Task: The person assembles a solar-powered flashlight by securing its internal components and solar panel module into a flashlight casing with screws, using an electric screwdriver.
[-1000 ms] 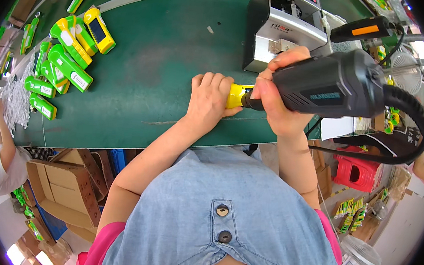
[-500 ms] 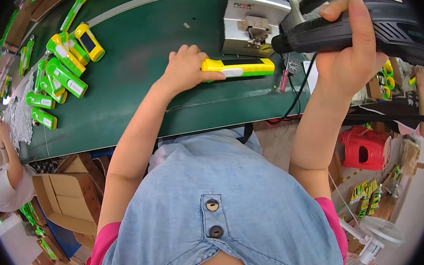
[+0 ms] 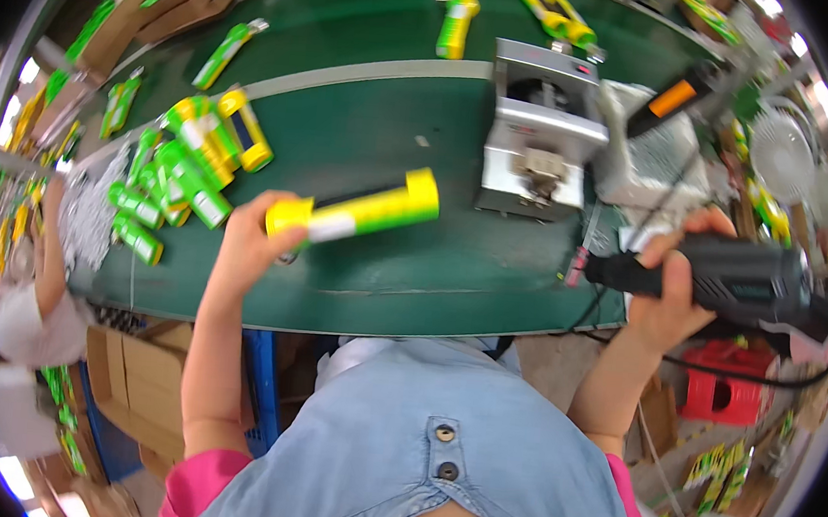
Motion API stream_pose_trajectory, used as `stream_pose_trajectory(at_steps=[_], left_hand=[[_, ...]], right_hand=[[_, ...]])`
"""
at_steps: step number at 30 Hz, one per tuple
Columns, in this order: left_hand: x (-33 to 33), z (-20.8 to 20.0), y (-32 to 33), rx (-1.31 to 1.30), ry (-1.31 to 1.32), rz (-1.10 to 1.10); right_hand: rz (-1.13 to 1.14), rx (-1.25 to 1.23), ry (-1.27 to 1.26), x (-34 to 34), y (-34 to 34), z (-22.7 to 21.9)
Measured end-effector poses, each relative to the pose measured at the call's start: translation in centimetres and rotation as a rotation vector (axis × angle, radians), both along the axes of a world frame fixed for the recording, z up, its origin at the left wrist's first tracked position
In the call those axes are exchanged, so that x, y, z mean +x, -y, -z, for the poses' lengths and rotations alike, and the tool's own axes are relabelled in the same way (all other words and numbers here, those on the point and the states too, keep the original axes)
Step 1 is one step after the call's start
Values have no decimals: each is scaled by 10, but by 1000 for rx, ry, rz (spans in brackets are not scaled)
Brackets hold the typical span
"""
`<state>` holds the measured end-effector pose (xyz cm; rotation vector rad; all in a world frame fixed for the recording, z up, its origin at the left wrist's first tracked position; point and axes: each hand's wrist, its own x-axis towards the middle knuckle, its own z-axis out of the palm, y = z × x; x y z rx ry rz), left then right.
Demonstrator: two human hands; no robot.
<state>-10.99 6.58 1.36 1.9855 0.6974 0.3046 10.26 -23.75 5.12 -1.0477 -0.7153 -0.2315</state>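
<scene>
My left hand point(image 3: 254, 246) is closed round one end of a yellow and green handheld work light point(image 3: 374, 209), raised over the green bench, its dark panel along the upper side. My right hand point(image 3: 674, 294) grips a black corded electric screwdriver point(image 3: 748, 275) at the bench's right side, nose pointing left. The tool's tip stands apart from the light. Beside that tip lies a small screwdriver with a red handle point(image 3: 577, 267). Behind, a silver screw feeder point(image 3: 545, 138) stands on the bench.
Several similar lights point(image 3: 187, 177) are piled at the left. A light point(image 3: 456, 29) lies on the far strip. A white tray point(image 3: 624, 188) and a black tool with an orange band point(image 3: 675, 96) are right of the feeder. Another person point(image 3: 26, 311) is at far left; a red stool point(image 3: 729, 400) stands lower right.
My left hand has carried the light left and toward me, tilting its far end up. My right hand has lowered the electric screwdriver and drawn it away to the right. The view has shifted.
</scene>
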Motion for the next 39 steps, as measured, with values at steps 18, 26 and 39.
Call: stream_pose_trajectory(at_steps=[18,26,39], left_hand=[[67,-6,-67,-145,118,-65],[234,42,-183,332,-62,-335],[390,24,-176,1742,226,176]], right_hand=[[-12,-60,53,28,-8,10],[141,-70,21,31,-9,13],[173,-155,-47,29,-16,15]])
